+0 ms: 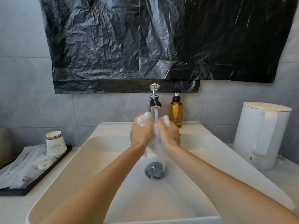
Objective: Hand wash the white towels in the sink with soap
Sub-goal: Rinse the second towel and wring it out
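Note:
A small white towel [155, 139] is bunched between both my hands above the white sink [68, 172], right under the chrome faucet [154, 101]. Water runs from the spout onto the towel and streams down toward the grey drain [155, 170]. My left hand [140, 135] grips the towel's left part, with a white tuft sticking out at the top. My right hand [169, 135] grips the right part the same way. An amber soap pump bottle [175, 110] stands on the sink ledge just right of the faucet.
A white electric kettle [262, 135] stands on the counter at the right. On the left, a black tray [32, 183] holds stacked paper cups [55, 143] and several wrapped packets. Black plastic sheeting [161, 42] covers the wall above the faucet.

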A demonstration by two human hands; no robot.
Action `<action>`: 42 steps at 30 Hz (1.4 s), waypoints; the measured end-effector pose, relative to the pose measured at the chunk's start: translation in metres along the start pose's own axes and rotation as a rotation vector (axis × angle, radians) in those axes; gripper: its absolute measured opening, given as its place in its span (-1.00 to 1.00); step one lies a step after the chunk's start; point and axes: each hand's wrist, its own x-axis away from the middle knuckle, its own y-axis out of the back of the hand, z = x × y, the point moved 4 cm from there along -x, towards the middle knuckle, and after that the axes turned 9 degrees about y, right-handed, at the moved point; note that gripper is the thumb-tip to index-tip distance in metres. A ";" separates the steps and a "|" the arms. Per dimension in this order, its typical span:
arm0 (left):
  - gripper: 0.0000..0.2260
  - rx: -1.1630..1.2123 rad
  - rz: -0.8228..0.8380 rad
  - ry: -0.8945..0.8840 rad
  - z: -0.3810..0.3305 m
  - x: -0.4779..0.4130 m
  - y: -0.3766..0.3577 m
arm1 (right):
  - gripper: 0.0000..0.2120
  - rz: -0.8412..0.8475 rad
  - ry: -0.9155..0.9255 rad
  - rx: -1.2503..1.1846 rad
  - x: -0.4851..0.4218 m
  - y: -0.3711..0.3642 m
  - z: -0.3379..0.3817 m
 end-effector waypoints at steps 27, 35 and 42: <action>-0.55 -0.222 0.137 0.034 0.019 -0.004 0.000 | -0.70 0.187 0.371 0.533 0.004 0.011 -0.001; -0.70 -0.165 -0.011 0.058 0.028 0.002 0.007 | -0.69 0.132 0.351 0.504 0.013 0.009 -0.003; -0.70 -0.136 0.079 0.298 0.021 0.016 0.028 | -0.63 0.459 0.074 0.383 0.017 0.004 -0.006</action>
